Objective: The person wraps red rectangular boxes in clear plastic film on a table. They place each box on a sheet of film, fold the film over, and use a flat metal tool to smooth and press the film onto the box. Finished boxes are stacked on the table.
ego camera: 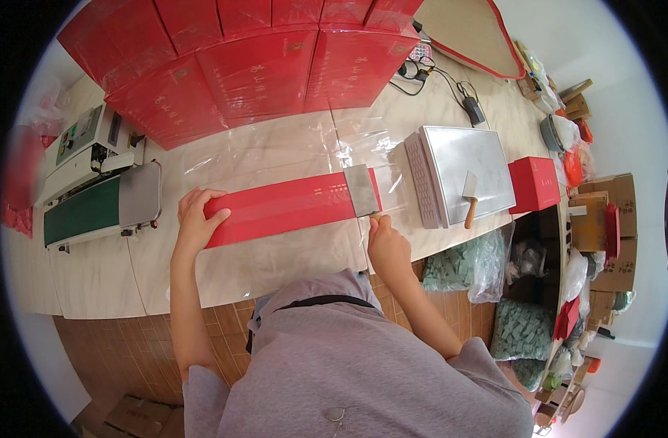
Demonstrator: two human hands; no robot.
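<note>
A long red box (279, 207) lies across clear plastic film (290, 148) on the table before me. My left hand (199, 219) grips the box's left end, thumb on the near part and fingers at the far edge. The handle of a wide flat metal scraper is in my right hand (389, 246). The scraper's blade (361, 190) lies flat over the box near its right end. To the right, a small scraper with a wooden handle (469, 211) rests on a metal-topped scale (465, 164).
Film-wrapped red boxes (257, 76) stand stacked along the table's far side. A band sealing machine (82, 213) is at the left. Right of the scale sits another red box (534, 183), with cables (449, 82) behind. Bags of green packets (460, 265) lie below the table's right edge.
</note>
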